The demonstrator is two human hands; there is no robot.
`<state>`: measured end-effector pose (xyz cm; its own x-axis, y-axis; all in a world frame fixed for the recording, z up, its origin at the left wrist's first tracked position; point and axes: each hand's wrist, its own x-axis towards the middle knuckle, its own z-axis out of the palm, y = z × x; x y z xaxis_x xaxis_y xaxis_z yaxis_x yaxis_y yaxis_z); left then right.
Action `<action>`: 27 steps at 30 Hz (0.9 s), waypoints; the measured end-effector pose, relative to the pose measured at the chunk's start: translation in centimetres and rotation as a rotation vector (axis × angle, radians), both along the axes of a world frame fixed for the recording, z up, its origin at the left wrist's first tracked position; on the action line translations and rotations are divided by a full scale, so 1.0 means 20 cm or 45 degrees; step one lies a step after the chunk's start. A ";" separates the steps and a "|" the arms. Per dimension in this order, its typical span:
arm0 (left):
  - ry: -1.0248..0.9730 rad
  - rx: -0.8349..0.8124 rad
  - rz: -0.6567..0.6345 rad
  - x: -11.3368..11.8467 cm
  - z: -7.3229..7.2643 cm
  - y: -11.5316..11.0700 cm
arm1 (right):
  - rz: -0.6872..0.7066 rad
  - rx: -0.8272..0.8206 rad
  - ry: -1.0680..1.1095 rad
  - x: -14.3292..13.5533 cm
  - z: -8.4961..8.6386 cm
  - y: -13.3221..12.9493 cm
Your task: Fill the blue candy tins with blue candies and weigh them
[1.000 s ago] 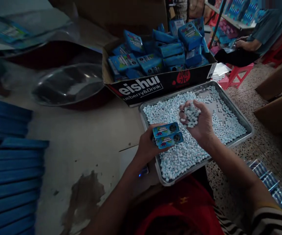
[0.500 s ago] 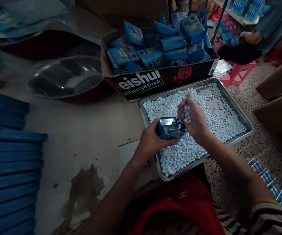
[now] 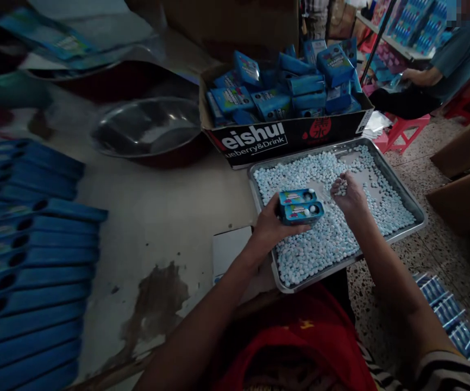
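My left hand point(image 3: 271, 225) is wrapped round a pair of small blue candy boxes point(image 3: 300, 213), held side by side over the tray's left part. Each box has a round hole in its top face, and white candies show at the holes. To the right of the boxes, apart from them, my right hand point(image 3: 351, 196) is curled round some small candies point(image 3: 341, 187). Both hands are above a metal tray point(image 3: 418, 220) spread with pale blue and white candies point(image 3: 316, 252). The tray's bottom shows through at the upper right.
Behind the tray stands a black-printed carton point(image 3: 255, 142) full of blue packets point(image 3: 273, 103). A metal basin point(image 3: 145, 122) sits to its left. Blue boxes with round holes are stacked point(image 3: 51, 260) at the left. At the upper right a person point(image 3: 458, 65) sits near a pink stool point(image 3: 408, 130).
My right hand has moved right, away from the boxes, still holding candies. The boxes have turned so that both holed faces show. The whole view has shifted slightly.
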<state>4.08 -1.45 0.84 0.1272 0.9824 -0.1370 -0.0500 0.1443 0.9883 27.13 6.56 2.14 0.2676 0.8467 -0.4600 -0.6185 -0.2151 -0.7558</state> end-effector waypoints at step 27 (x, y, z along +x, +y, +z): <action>0.502 -0.053 0.353 -0.78 0.04 -0.55 | 0.594 1.064 -1.754 -0.25 -0.06 -0.18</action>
